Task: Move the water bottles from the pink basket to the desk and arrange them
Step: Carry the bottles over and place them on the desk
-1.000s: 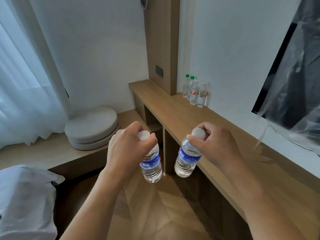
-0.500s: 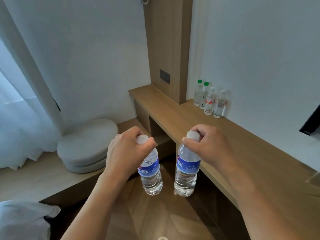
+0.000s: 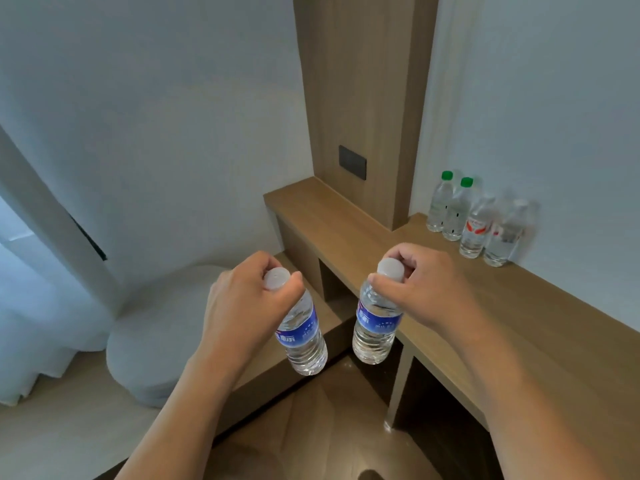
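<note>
Two blue-labelled water bottles are hanging in mid-air above the floor, just left of the wooden desk (image 3: 519,327). The left hand (image 3: 242,306) is gripping the left bottle (image 3: 304,337) by its white cap, the bottle tilting. The right hand (image 3: 426,289) is pinching the right bottle (image 3: 375,327) by its cap. Far right, four bottles (image 3: 474,220) are standing in a row on the desk against the wall.

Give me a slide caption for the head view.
Both hands carry blue-label bottles toward the desk.
</note>
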`<state>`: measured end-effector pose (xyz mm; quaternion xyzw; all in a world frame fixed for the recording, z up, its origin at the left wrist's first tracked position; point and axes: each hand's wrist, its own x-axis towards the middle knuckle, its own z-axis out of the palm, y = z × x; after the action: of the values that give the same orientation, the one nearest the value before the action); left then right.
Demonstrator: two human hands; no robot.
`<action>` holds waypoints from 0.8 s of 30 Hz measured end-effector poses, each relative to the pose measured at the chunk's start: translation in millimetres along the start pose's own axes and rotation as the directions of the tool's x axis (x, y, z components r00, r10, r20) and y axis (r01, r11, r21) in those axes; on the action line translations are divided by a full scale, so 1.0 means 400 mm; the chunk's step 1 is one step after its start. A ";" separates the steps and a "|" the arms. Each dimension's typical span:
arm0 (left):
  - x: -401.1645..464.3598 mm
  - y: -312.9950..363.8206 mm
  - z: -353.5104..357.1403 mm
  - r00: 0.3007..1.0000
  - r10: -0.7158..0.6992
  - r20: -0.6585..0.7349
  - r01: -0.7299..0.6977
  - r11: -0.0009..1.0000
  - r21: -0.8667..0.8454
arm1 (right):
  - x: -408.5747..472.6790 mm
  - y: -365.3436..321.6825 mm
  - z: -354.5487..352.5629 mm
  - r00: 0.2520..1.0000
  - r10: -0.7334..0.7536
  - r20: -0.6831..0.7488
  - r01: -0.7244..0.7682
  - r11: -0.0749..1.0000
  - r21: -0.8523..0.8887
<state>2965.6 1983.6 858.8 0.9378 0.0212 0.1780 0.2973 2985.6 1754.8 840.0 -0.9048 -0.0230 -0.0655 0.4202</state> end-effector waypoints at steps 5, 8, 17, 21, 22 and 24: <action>0.202 -0.082 0.079 0.987 0.102 0.128 -0.101 0.995 -0.011 | 0.145 -0.008 0.085 0.996 0.079 -0.039 -0.080 0.997 -0.015; 0.337 -0.118 0.113 0.965 0.169 0.200 -0.161 0.985 -0.054 | 0.229 -0.024 0.115 0.985 0.149 -0.091 -0.151 0.988 -0.015; 0.655 -0.095 0.311 0.901 0.275 0.336 -0.202 0.950 -0.237 | 0.421 0.056 0.095 0.868 0.330 -0.372 -0.349 0.937 0.016; 0.747 -0.061 0.455 0.872 0.287 0.396 -0.189 0.945 -0.266 | 0.516 0.155 0.080 0.838 0.373 -0.399 -0.412 0.911 -0.014; 0.763 -0.050 0.488 0.864 0.281 0.417 -0.177 0.947 -0.269 | 0.540 0.184 0.076 0.836 0.391 -0.385 -0.442 0.896 -0.050; 0.800 -0.015 0.558 0.841 0.273 0.467 -0.159 0.950 -0.270 | 0.584 0.250 0.060 0.822 0.436 -0.367 -0.501 0.859 -0.102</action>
<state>3342.9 1912.1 788.6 0.9090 -0.1826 -0.0366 0.3728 3229.1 1705.4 780.9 -0.8946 0.2784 -0.1125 0.3310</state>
